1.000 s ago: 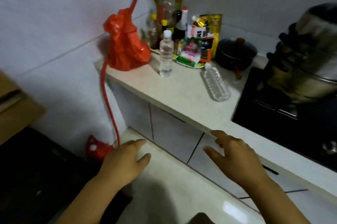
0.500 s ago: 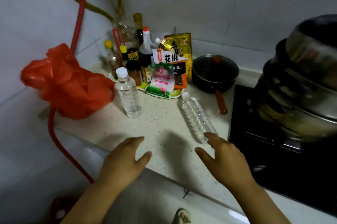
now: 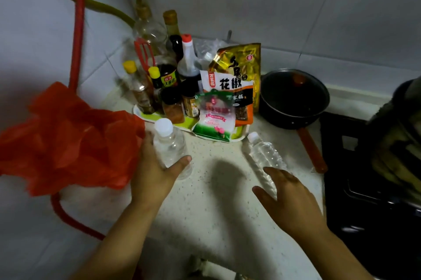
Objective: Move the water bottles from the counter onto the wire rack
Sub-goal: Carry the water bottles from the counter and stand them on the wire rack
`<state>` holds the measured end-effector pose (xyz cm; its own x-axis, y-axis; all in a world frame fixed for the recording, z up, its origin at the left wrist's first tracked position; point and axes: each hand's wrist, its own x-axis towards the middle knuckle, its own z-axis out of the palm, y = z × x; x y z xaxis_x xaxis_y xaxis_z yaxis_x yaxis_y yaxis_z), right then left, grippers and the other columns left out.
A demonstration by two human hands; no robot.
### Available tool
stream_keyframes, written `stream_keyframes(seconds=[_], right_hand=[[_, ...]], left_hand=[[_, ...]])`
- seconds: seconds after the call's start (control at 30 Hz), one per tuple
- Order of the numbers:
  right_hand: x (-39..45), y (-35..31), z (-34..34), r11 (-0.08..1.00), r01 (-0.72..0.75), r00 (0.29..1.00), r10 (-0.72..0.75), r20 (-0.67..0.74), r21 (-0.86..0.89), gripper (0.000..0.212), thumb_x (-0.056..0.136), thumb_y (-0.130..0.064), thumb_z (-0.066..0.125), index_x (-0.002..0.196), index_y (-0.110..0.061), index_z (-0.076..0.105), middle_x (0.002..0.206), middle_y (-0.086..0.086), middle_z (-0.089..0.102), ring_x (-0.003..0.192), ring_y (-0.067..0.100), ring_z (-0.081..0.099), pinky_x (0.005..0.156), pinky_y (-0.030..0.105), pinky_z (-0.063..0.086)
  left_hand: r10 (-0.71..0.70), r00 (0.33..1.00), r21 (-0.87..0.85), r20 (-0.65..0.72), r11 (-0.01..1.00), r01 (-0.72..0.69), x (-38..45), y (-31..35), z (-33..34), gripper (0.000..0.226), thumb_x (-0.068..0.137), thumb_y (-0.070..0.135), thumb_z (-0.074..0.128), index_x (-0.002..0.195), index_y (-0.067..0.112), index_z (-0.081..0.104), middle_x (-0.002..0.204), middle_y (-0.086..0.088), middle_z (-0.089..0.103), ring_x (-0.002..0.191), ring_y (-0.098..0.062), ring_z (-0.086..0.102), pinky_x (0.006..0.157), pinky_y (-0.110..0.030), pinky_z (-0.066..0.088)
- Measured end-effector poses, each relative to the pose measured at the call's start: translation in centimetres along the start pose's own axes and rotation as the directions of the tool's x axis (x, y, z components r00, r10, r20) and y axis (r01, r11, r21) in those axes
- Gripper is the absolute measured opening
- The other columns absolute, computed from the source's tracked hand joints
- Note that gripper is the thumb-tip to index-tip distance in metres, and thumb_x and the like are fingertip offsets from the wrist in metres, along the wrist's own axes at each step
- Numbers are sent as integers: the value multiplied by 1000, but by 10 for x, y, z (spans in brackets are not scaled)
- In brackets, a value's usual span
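Head cam: left hand (image 3: 155, 175) wrapped round the upright water bottle (image 3: 170, 147) on the counter (image 3: 205, 207); right hand (image 3: 289, 200) spread open, empty, fingertips at the lying bottle (image 3: 264, 156) near the pot (image 3: 293, 97).

Left hand (image 3: 157, 172) around upright bottle (image 3: 171, 146); right hand (image 3: 293, 202) seemingly touching lying bottle (image 3: 264, 156).

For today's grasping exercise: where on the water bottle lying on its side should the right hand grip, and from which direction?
Grip the lying water bottle around its ribbed mid-body, coming down from above with the right hand. It lies flat on the counter, cap pointing away, so fingers can likely wrap across its width; the small cap offers less hold.
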<state>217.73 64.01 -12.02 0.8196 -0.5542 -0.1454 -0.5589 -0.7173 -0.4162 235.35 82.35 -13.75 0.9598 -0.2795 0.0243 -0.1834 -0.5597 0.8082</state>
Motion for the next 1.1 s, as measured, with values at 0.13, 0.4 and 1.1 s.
stream_keyframes(seconds=[0.13,0.4,1.1], right_hand=[[12,1,6,999,-49,999,49,-21,-7,55,84,-51,54,132,-26,44,132,-2,56,118,19,53,91,30,44],[36,32,29,989,-145,989,144,-39,-33,61,84,-44,57,136,-18,38,139,3,46,125,22,43,97,33,42],[55,42,50,944,-321,942,327,-76,83,90,65,-39,75,137,-21,25,124,8,56,103,26,57,73,33,49]], left_hand=[[-9,993,-154,-114,988,-8,16,-5,16,86,55,29,87,126,16,40,128,-3,53,117,-26,52,98,-46,46],[146,986,-118,75,984,-137,28,8,32,67,55,31,85,109,27,46,99,9,61,91,-20,62,78,-36,50],[240,911,-91,336,971,-222,16,32,17,67,48,48,80,104,37,44,91,25,63,85,13,59,64,-13,44]])
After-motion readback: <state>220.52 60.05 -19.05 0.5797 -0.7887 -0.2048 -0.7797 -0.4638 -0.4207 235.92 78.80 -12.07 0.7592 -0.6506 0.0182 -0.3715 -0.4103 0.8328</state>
